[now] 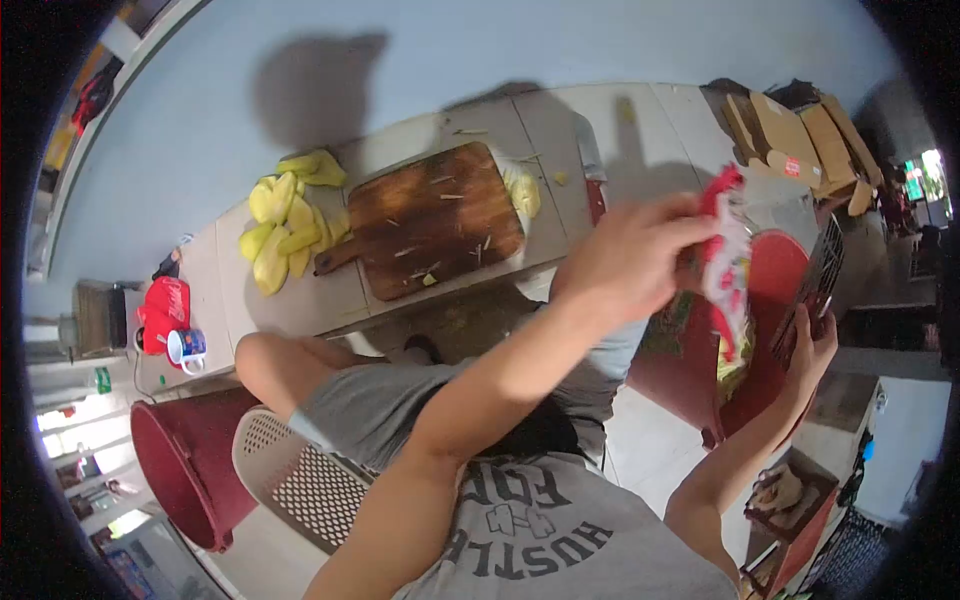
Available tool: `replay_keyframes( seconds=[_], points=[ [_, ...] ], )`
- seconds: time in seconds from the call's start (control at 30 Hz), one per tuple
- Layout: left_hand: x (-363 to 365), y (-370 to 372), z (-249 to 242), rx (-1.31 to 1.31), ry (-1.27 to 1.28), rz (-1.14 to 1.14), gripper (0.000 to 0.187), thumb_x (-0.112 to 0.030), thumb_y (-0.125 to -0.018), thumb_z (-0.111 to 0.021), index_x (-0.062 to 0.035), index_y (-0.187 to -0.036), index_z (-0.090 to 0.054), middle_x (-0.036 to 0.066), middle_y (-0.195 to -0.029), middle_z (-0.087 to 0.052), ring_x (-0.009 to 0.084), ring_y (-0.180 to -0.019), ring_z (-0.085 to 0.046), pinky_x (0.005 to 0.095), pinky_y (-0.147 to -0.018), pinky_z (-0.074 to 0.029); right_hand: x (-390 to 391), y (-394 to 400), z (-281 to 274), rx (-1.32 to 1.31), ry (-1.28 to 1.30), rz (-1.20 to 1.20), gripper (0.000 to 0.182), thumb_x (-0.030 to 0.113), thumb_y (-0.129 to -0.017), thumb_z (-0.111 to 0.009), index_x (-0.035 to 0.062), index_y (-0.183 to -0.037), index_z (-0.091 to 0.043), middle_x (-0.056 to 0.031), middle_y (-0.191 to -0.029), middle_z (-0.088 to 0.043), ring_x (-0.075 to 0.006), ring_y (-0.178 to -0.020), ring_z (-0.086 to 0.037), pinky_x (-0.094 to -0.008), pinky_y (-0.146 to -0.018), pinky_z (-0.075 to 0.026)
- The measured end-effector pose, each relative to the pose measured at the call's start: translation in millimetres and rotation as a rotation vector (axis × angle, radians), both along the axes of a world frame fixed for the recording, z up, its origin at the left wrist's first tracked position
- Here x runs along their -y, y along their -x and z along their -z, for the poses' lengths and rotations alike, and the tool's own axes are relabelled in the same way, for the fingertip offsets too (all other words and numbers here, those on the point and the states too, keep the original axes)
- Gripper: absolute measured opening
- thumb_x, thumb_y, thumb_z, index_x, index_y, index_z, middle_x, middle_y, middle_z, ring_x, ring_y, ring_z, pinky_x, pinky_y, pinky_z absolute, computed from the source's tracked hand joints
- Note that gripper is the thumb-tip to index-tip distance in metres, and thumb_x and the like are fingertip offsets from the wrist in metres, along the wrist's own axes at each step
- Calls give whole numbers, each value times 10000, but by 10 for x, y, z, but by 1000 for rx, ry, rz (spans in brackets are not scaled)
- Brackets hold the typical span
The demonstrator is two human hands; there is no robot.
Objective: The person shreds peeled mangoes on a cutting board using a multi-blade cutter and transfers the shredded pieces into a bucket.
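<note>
My left hand [650,250] reaches across to the right, its fingers closed on a limp red-and-white patterned cloth [733,265]. The cloth hangs over a large red bin [675,385] with pale green and yellow scraps [735,360] inside. At the bin's far right side, my right hand [812,345] is closed on the edge of a dark slatted panel [822,265]. A wooden cutting board [435,225] with thin scraps lies on the tiled counter. Peeled yellow-green fruit pieces [290,220] are heaped beside its handle.
A knife [590,165] lies right of the board, near another pale piece [523,192]. Cardboard [790,140] sits at the counter's right end. A mug [187,347] and a red bag-like item [163,312] stand left. Below are a second red bin [185,460] and a perforated basket [310,485].
</note>
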State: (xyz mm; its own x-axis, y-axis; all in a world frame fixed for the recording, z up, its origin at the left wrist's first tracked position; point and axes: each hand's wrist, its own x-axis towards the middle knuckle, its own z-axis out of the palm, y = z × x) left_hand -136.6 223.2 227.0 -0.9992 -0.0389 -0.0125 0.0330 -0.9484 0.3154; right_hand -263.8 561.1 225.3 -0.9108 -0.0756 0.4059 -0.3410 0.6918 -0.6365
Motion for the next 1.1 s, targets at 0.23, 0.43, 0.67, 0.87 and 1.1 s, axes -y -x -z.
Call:
replay_keyframes(
  seconds=[0.23,0.43,0.67,0.87,1.1],
  points=[
    [1275,-819,510,165,314,-397,180,-55,-894,-646,-3,-1063,-610,120,-1004,-651,229,-893,-682,413,-704,-610,1244,-404,-140,122,92,-270,260,73,-871,-656,-29,-1108,-621,-3,-789,-593,-67,-631,-507,-237,-544,-415],
    [1870,-1294,695,245,313,-672,210,-41,-913,-591,7,-1117,-573,126,-983,-654,232,-900,-684,439,-785,-600,2295,-754,124,385,-19,-509,311,100,-834,-681,-23,-1114,-621,-147,-1005,-659,-241,-927,-629,-363,-782,-491],
    [2402,-2640,1663,955,693,-764,217,-136,-909,-613,-32,-1098,-586,74,-1038,-624,173,-932,-627,378,-801,-583,3390,-1308,393,479,-161,-810,380,140,-873,-677,-14,-1211,-597,-245,-868,-645,-430,-868,-637,-484,-774,-488],
    [2894,-3257,1746,1155,736,-951,282,-189,-890,-651,-80,-1145,-598,45,-1048,-618,190,-934,-611,374,-781,-546,4109,-1633,934,243,-224,-1003,360,185,-939,-603,-48,-1199,-512,-302,-916,-660,-495,-897,-637,-532,-783,-506],
    [3595,-3477,2099,1572,2047,-652,703,-155,-700,-768,-67,-1345,-504,205,-1293,-577,406,-1285,-461,492,-1029,-392,4371,-1728,1684,427,-437,-964,322,228,-960,-573,-24,-1115,-446,-352,-826,-623,-540,-822,-615,-609,-734,-477]
  ],
)
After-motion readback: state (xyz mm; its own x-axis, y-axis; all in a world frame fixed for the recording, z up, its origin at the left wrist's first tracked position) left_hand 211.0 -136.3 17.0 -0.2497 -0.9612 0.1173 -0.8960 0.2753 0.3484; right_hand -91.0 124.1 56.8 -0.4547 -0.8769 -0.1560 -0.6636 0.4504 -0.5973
